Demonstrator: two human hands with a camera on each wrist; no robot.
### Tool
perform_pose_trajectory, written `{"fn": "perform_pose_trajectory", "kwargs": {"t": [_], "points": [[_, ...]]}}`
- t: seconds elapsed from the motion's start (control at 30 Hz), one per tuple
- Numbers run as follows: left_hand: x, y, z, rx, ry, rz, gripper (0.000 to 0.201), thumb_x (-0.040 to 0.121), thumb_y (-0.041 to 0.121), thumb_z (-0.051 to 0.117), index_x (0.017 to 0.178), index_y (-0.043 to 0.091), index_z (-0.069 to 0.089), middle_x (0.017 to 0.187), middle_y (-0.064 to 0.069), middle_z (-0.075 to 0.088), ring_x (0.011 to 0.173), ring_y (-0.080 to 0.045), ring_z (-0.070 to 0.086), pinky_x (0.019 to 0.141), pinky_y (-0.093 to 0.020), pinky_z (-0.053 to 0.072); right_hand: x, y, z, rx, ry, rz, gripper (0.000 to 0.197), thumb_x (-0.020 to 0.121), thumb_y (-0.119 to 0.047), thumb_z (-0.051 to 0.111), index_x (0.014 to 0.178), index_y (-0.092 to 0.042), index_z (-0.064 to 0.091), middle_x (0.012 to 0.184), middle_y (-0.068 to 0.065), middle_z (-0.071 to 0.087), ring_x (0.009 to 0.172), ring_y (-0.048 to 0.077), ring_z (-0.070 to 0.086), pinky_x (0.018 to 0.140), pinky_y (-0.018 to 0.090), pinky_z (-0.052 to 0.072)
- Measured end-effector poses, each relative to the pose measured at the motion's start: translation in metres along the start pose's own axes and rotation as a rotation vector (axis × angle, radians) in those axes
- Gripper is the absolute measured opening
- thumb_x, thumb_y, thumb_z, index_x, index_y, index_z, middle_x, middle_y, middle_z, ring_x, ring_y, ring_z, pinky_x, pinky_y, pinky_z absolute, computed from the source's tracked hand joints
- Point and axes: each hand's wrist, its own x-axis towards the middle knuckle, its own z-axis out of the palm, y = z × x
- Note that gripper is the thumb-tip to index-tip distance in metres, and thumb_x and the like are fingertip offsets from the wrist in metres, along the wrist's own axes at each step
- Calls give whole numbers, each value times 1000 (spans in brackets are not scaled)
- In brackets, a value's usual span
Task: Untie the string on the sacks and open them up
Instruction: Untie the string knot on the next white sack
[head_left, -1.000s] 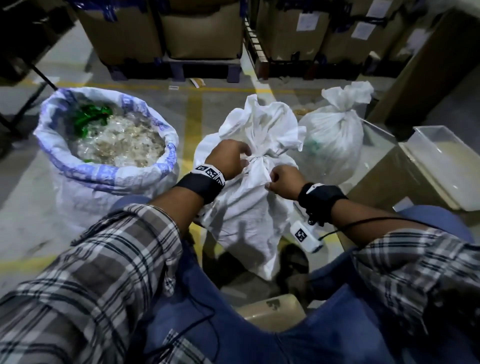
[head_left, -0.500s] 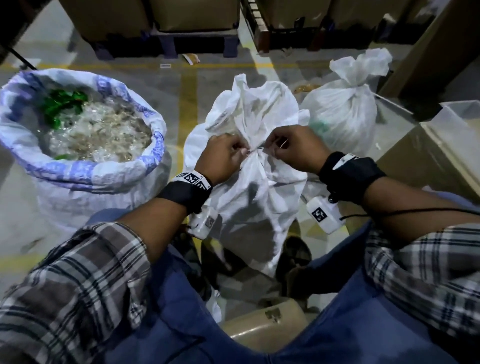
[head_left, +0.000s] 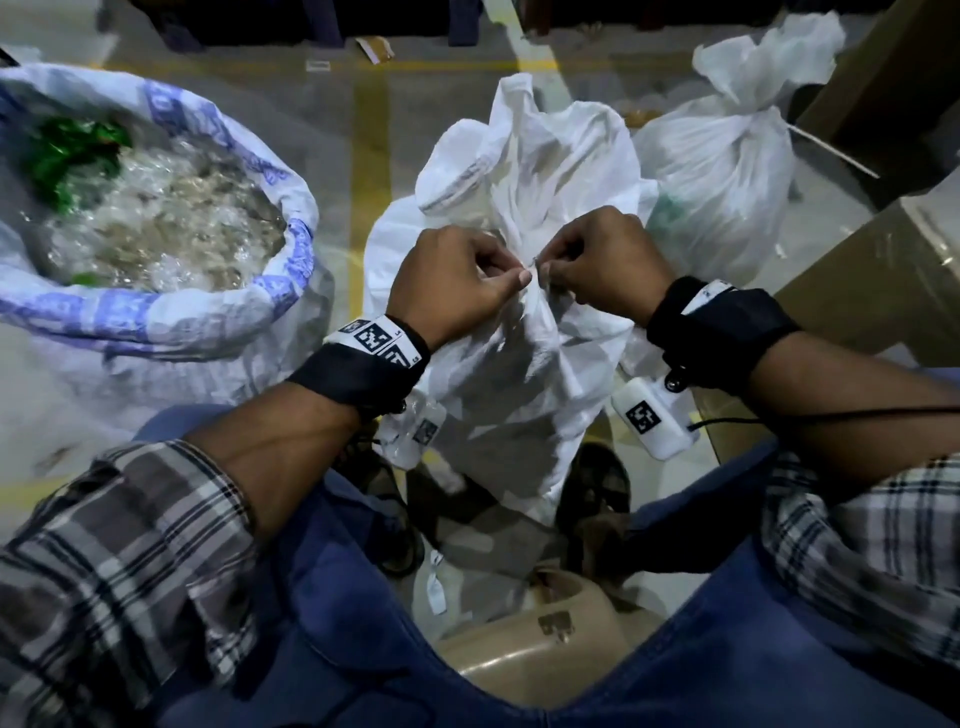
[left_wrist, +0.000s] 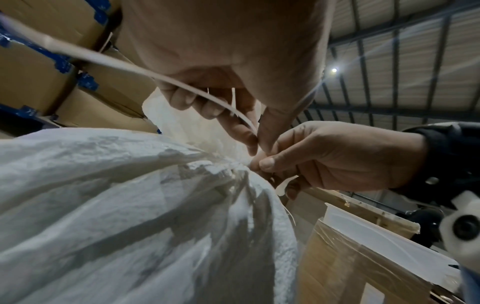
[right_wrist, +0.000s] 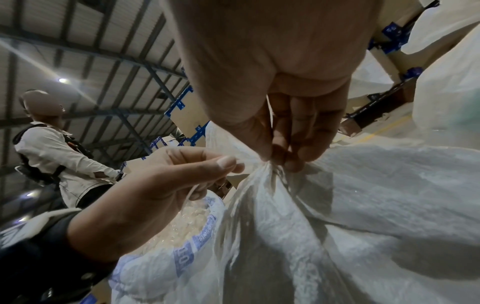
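We can't make out the knot (head_left: 535, 262), it's buried under both sets of fingertips (head_left: 519, 278); the open sack (head_left: 291, 249) runs off the left edge, and our knees hide the middle sack's (head_left: 519, 364) base.

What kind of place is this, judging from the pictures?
Probably a warehouse or sorting floor. Stacked brown cardboard cartons stand behind, a ridged metal roof on steel beams spans overhead, yellow painted lines mark the grey concrete floor, and filled white woven plastic sacks stand about.
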Motion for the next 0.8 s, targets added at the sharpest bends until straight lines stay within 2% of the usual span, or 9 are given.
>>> {"fn": "perform_pose_trajectory", "kwargs": {"t": [0.07,0.17,0.23,0.37,0.47,0.53,0.6,0.67,0.8], "points": [[-3,3,-2,11,-17,15,19,75,50,74,80,32,80,69,19,71,72,6,66,64,-22,53,0,1,0,39,-8,36,14,78,-9,68,79,-16,80,67,1,73,57,3,65,61,26,55],[-8,7,-4,-6,-61,50,19,75,50,74,80,33,80,71,21,72,72,6,66,65,-24,53,-1,1,2,128,-10,104,12,78,-15,69,72,-13,78,62,5,73,58,16,69,46,21,48],[-13,10,-3,-23,-86,99,18,76,49,74,79,32,80,74,20,73,73,5,66,67,-27,53,-1,-1,3,189,-33,153,18,80,-22,71,68,-10,77,61,6,73,58,20,70,45,23,46],[-21,16,2,48,-107,186,15,78,44,75,82,31,80,77,15,74,70,0,58,70,-32,50,-2,-1,2,246,-90,210,19,79,-25,79,74,-6,77,63,7,73,58,18,71,48,24,46],[-24,20,3,91,-237,229,22,83,50,69,83,30,80,77,13,74,72,-6,63,71,-37,51,-2,-1,0,153,-114,175,6,74,-15,75,71,-10,78,64,10,73,59,17,68,52,28,49],[-22,20,-2,88,-335,197,34,89,56,58,81,30,79,73,10,74,68,-8,65,67,-39,52,-1,-1,-1,107,-127,159,9,73,-13,70,68,-10,77,64,10,72,57,17,64,55,31,50],[-17,17,-5,57,-322,169,32,93,47,53,86,28,78,75,10,74,69,-6,67,68,-38,54,0,-1,-2,72,-129,150,12,75,-14,68,68,-8,76,64,10,72,53,14,60,54,29,49],[-9,15,-6,50,-219,186,22,91,28,55,95,27,77,84,11,74,75,-5,66,73,-36,55,0,1,-4,2,-148,138,16,79,-19,67,69,-9,76,63,7,72,49,13,59,52,28,49],[7,11,-1,108,-190,208,30,86,8,56,104,23,75,101,6,72,89,-9,65,83,-35,54,0,-1,-11,-113,-256,108,25,88,-27,65,71,-11,74,60,4,71,46,13,61,49,24,51]]}}
